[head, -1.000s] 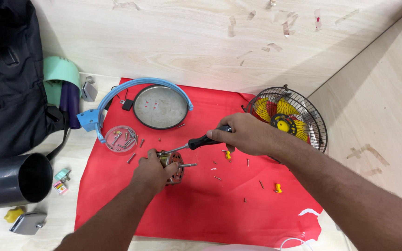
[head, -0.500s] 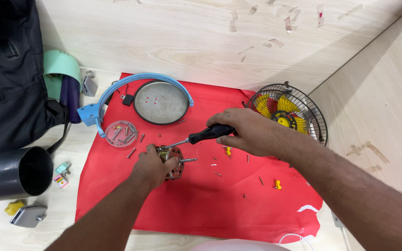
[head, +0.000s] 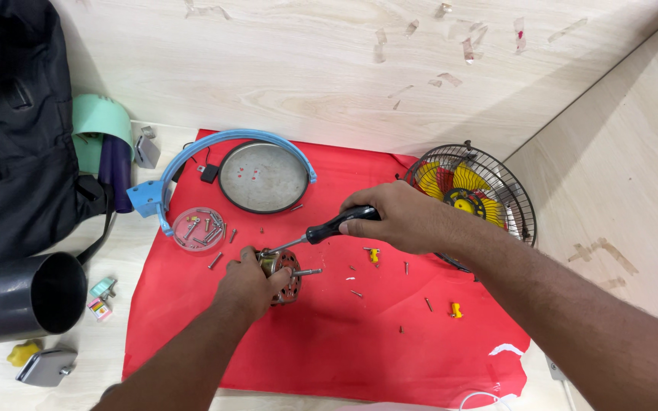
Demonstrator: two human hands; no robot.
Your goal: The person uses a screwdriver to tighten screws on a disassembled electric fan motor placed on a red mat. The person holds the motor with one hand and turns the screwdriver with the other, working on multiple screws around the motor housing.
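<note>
The left hand (head: 249, 285) lies on top of a small fan motor (head: 283, 275), and its fingers are wrapped around the round red body and hold it down on the red cloth (head: 329, 358) that covers the worktop (head: 108, 358). A thin metal shaft sticks out of the motor on the side away from these fingers. The right hand (head: 401, 217) is closed around the black handle of a screwdriver (head: 321, 232). The metal blade of the tool runs down from these fingers and its tip touches the top of the motor, just beside the left fingers.

Beyond the left fingers there is a small clear dish (head: 198, 228) with screws inside, and more loose screws (head: 390, 285) lie on the cloth between and below the two hands. Farther beyond the screwdriver lies a round grey disc (head: 263, 177) with a blue curved frame (head: 192, 164) around it. Behind the right hand stands a wire fan guard (head: 496, 186) with yellow blades inside. Well apart from the left fingers, on the outer side, a black tube (head: 17, 297) and a black bag (head: 9, 129) lie on the worktop.
</note>
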